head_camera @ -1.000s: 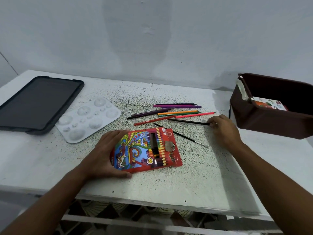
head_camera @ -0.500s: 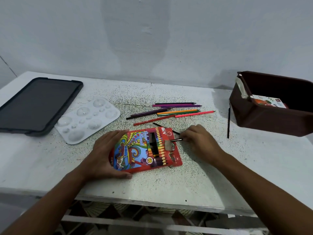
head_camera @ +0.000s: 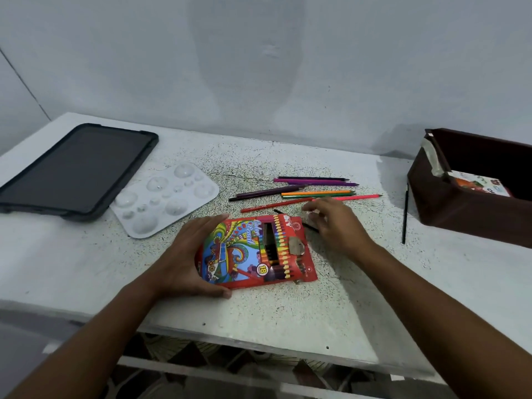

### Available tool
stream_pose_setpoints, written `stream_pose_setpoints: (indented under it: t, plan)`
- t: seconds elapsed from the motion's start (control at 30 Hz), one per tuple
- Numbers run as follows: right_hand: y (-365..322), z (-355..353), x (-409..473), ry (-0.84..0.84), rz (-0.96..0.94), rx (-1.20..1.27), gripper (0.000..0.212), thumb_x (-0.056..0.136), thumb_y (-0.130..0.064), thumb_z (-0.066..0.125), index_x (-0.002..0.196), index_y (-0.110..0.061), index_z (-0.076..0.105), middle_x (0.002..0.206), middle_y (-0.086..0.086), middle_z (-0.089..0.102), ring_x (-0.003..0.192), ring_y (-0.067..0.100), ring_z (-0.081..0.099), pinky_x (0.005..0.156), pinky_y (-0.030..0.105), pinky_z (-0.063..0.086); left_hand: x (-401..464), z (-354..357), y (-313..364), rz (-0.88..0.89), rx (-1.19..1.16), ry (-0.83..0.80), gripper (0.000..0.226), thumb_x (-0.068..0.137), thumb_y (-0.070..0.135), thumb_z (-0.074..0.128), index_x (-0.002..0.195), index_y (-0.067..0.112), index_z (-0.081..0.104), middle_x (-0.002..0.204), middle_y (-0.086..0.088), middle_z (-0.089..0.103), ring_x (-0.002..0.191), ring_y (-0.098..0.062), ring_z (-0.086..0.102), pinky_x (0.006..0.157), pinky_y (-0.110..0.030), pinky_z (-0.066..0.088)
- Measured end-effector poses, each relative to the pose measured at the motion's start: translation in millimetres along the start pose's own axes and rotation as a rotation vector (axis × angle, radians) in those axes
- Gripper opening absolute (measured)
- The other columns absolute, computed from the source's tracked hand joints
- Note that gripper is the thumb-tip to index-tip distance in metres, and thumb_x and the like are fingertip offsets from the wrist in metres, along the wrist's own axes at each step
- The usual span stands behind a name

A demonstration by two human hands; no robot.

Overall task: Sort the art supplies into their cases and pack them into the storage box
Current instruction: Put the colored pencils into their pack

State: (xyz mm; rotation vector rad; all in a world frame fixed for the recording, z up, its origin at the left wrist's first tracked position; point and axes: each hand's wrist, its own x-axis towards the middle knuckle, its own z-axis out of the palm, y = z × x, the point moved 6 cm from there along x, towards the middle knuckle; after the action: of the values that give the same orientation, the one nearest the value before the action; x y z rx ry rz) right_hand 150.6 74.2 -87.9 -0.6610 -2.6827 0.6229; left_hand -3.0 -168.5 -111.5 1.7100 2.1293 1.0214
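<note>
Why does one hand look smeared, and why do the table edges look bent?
Head view: the right hand is motion-blurred at its fingertips, while the left hand on the pencil box is sharp; the wide-angle lens bows the table edges; soft light leaves a faint shadow beside the storage box.

Dim, flat, cool indoor light. Soft shadows fall right of the storage box (head_camera: 460,208) and under the right hand (head_camera: 336,226), whose fingertips are motion-blurred. Wide-angle bending at edges; slight softness overall, no glare.

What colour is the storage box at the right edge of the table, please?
The storage box is dark brown, as the head view shows.
</note>
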Motion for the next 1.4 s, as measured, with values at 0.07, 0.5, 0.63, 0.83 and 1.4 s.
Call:
stream_pose_setpoints:
  t: [0.07,0.5,0.63,0.83,1.4]
  plan:
    - [6.7,-0.5,15.7,0.021,0.005,-0.127,0.028,0.096,-0.011,0.050,0.120,-0.017,0.063,0.125,0.003,0.058,0.114,0.023,0.051,0.091,0.034,0.044,1.4,0.0,-3.1,-0.007,0.006,-0.005,0.123,0.043,0.070,0.082,0.147,0.045,0.020,0.138,0.033,0.025,0.127,-0.008,0.035,0.105,-0.044,0.041]
    - [8.6,16.6,38.0,0.014,0.094,-0.297,0.031,0.098,-0.019,0.044,0.127,-0.022,0.056,0.116,0.005,0.057,0.107,0.027,0.052,0.072,0.033,0.045,4.3,0.4,-7.1,-0.002,0.004,-0.027,0.122,0.044,0.069,0.083,0.145,0.045,0.021,0.140,0.027,0.028,0.130,-0.010,0.035,0.106,-0.046,0.041]
    - [7.3,18.3,40.1,0.037,0.097,-0.328,0.023,0.097,-0.020,0.046,0.115,-0.016,0.059,0.112,0.007,0.052,0.099,0.026,0.052,0.066,0.029,0.035,3.9,0.3,-6.5,-0.007,-0.005,-0.024,0.122,0.044,0.069,0.084,0.146,0.044,0.022,0.142,0.025,0.029,0.131,-0.008,0.034,0.108,-0.045,0.039]
    - [12.8,6.3,33.6,0.094,0.100,-0.317,0.020,0.094,-0.014,0.049,0.110,-0.017,0.060,0.113,0.004,0.057,0.102,0.026,0.051,0.065,0.031,0.037,4.5,-0.1,-4.0,0.005,0.001,-0.024,0.122,0.044,0.072,0.081,0.146,0.046,0.020,0.141,0.033,0.024,0.132,0.003,0.028,0.108,-0.039,0.036]
    - [30.2,-27.4,-36.4,0.039,0.017,-0.206,0.020,0.083,-0.001,0.064,0.098,-0.014,0.068,0.094,0.005,0.060,0.086,0.024,0.057,0.069,0.035,0.049,2.0,3.6,-9.6,-0.041,0.011,-0.022,0.125,0.043,0.070,0.084,0.148,0.042,0.021,0.144,0.023,0.027,0.136,-0.015,0.030,0.108,-0.053,0.038]
